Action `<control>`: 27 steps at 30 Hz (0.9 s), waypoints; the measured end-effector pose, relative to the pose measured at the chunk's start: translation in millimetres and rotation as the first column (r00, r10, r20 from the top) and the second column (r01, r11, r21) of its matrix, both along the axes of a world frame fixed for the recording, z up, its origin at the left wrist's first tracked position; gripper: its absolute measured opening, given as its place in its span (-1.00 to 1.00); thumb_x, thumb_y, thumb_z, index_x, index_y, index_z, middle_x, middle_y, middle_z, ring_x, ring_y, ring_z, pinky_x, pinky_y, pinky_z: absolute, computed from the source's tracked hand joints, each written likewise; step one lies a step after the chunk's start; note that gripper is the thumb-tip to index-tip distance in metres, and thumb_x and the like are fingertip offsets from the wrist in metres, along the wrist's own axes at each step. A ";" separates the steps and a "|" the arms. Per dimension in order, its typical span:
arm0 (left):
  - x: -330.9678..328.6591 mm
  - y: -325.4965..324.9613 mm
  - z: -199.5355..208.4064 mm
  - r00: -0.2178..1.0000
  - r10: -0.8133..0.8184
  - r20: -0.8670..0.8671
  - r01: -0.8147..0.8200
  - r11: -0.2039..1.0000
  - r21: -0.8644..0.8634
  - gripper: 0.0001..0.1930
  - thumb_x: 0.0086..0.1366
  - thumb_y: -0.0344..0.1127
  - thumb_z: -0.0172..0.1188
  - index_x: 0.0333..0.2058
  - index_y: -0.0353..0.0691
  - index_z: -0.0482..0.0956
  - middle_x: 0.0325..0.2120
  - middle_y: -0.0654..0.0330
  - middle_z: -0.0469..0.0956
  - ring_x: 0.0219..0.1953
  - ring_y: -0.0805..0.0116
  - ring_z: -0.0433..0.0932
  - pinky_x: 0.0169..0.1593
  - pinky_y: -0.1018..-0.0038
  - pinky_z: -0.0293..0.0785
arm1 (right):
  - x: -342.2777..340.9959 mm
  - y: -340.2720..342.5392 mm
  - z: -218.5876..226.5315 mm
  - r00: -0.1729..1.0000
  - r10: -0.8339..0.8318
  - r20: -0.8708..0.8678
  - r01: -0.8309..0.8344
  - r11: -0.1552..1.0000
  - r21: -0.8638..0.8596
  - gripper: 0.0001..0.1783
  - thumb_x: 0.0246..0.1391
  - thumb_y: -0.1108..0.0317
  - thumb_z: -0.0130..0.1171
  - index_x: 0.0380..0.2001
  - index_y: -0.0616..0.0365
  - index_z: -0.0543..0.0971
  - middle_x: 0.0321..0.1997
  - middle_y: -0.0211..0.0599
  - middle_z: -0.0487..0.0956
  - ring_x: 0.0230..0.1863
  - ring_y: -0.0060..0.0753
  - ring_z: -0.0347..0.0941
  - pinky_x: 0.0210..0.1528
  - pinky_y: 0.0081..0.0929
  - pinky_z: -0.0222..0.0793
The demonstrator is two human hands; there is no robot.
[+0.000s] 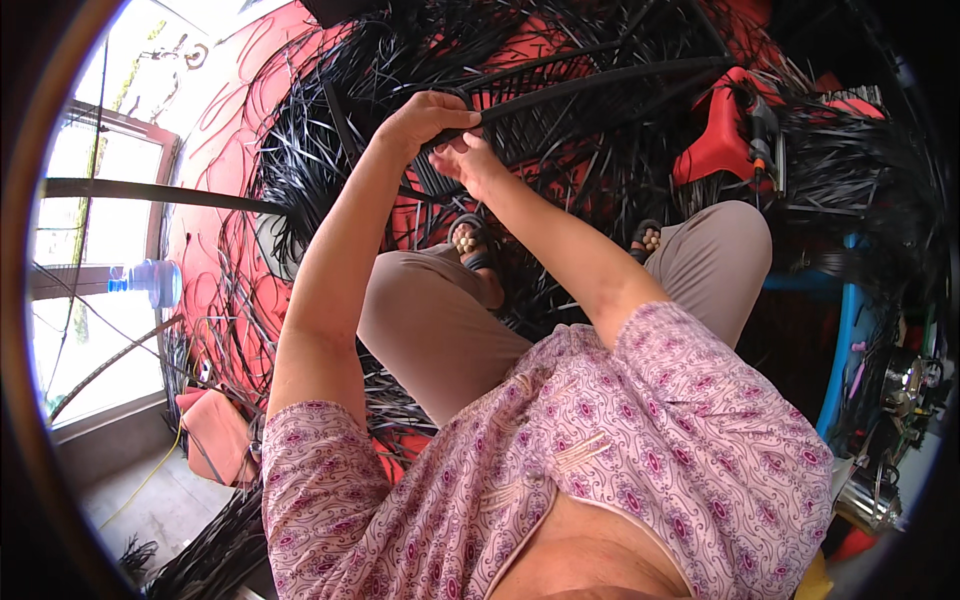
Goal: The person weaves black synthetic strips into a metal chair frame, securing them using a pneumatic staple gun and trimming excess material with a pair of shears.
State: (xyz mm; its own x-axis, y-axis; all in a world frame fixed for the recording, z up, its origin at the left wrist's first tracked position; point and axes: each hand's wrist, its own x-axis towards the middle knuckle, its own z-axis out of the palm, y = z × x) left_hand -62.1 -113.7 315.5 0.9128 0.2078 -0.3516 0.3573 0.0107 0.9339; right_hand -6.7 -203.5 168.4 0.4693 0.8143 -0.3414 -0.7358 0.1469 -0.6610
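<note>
The frame (600, 82) is held out ahead — its long axis running rightward from the hands. Its left end is gripped by the left hand (422, 120); whether anything is pinched by the curled right hand (474, 168), just below, cannot be told.

My left hand (428, 118) grips the near end of a black frame (605, 88), thumb laid along its edge. My right hand (472, 165) is just below, fingers bent up close to the same edge; whether they touch it I can't tell. The frame slants up to my right, near a red stool (718, 140). Black strips (300, 165) lie in heaps around it on the red floor (215, 155). My sandals (466, 236) are among them. A blue bottle (160, 284) is well off to my left.
</note>
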 end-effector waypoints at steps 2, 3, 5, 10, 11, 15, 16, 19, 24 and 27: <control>-4.8 4.7 -1.9 0.998 0.000 0.056 -0.007 0.992 0.128 -0.82 0.19 -0.30 0.32 -0.37 -0.31 0.61 -0.46 0.19 0.64 -0.51 0.49 0.61 -0.51 0.65 0.43 | -15.8 -34.6 11.4 0.957 0.167 0.236 -0.102 0.959 -0.264 -0.14 0.06 0.45 0.26 0.35 0.35 0.05 -0.13 -0.10 0.55 -0.32 -0.38 0.61 -0.44 -0.57 0.55; -8.6 13.8 -7.9 0.996 0.010 0.087 -0.024 0.987 0.160 -0.85 0.18 -0.37 0.32 -0.33 -0.30 0.59 -0.45 0.21 0.64 -0.49 0.49 0.62 -0.47 0.66 0.45 | -18.9 -50.4 27.3 0.902 0.236 0.360 -0.109 0.934 -0.340 -0.25 0.07 0.45 0.25 0.29 0.36 0.17 -0.16 -0.12 0.57 -0.35 -0.42 0.60 -0.45 -0.60 0.53; -6.3 21.3 -14.7 0.985 0.048 0.168 -0.065 0.993 0.099 -0.87 0.17 -0.38 0.32 -0.36 -0.31 0.59 -0.49 0.26 0.61 -0.48 0.48 0.64 -0.53 0.63 0.42 | -5.3 -75.4 55.7 0.791 0.166 0.589 0.035 0.948 -0.315 -0.48 0.08 0.44 0.23 0.12 0.35 0.40 -0.23 -0.19 0.61 -0.40 -0.52 0.57 -0.46 -0.64 0.47; 2.1 38.6 -21.0 0.973 -0.011 0.232 -0.026 0.987 0.156 -0.87 0.17 -0.39 0.32 -0.36 -0.28 0.58 -0.50 0.28 0.61 -0.45 0.48 0.65 -0.54 0.61 0.42 | 43.6 -60.7 136.3 -0.013 -0.210 0.978 0.382 0.902 0.199 -0.82 0.10 0.29 0.21 -0.37 0.18 0.66 -0.37 -0.19 0.59 -0.35 -0.16 0.55 -0.28 -0.32 0.45; 4.1 35.9 -11.0 0.989 -0.007 0.147 -0.018 0.986 0.167 -0.85 0.17 -0.49 0.29 -0.27 -0.35 0.58 -0.40 0.27 0.62 -0.37 0.51 0.61 -0.23 0.63 0.48 | 63.1 -47.9 139.1 -0.196 -0.152 0.969 0.338 0.917 0.212 -0.76 0.12 0.21 0.20 -0.40 0.16 0.68 -0.39 -0.19 0.59 -0.33 -0.18 0.55 -0.28 -0.30 0.45; 2.6 38.1 -13.5 0.963 -0.013 0.271 -0.062 0.962 0.264 -0.87 0.12 -0.40 0.33 -0.38 -0.29 0.59 -0.51 0.25 0.62 -0.45 0.48 0.64 -0.50 0.59 0.44 | 92.7 0.2 157.9 0.014 0.327 0.945 0.092 0.941 -0.326 -0.73 0.00 0.17 0.34 -0.41 0.17 0.71 -0.52 -0.34 0.64 -0.48 -0.40 0.54 -0.36 -0.46 0.44; 4.6 38.9 -12.6 0.964 -0.012 0.267 -0.061 0.962 0.265 -0.86 0.11 -0.40 0.33 -0.38 -0.29 0.59 -0.51 0.24 0.62 -0.45 0.48 0.64 -0.49 0.59 0.45 | 99.7 12.6 155.7 0.125 0.343 0.931 -0.025 0.939 -0.343 -0.73 -0.03 0.16 0.38 -0.43 0.17 0.71 -0.55 -0.40 0.63 -0.53 -0.50 0.51 -0.40 -0.51 0.43; 4.1 42.9 -10.7 0.974 -0.030 0.224 -0.027 0.968 0.248 -0.85 0.07 -0.41 0.34 -0.38 -0.32 0.59 -0.51 0.23 0.62 -0.45 0.47 0.64 -0.48 0.59 0.45 | 100.5 19.4 148.6 0.170 0.266 0.949 -0.047 0.964 -0.262 -0.78 -0.02 0.24 0.38 -0.46 0.19 0.71 -0.55 -0.47 0.61 -0.54 -0.68 0.45 -0.46 -0.65 0.38; 3.8 46.9 -9.0 0.985 -0.031 0.167 0.002 0.985 0.173 -0.83 0.05 -0.42 0.34 -0.38 -0.36 0.60 -0.49 0.25 0.61 -0.42 0.49 0.60 -0.37 0.58 0.45 | 89.5 16.8 141.4 0.313 0.138 0.940 -0.109 0.988 -0.109 -0.82 0.00 0.27 0.37 -0.46 0.17 0.71 -0.53 -0.47 0.62 -0.52 -0.69 0.47 -0.44 -0.67 0.41; 4.1 49.2 -11.3 0.979 -0.035 0.202 -0.003 0.983 0.185 -0.83 0.07 -0.40 0.31 -0.36 -0.37 0.62 -0.49 0.28 0.61 -0.42 0.50 0.57 -0.24 0.56 0.45 | 91.0 13.0 143.0 0.365 0.108 0.925 -0.125 0.990 -0.066 -0.81 0.01 0.25 0.37 -0.43 0.15 0.71 -0.53 -0.48 0.62 -0.50 -0.69 0.48 -0.41 -0.68 0.42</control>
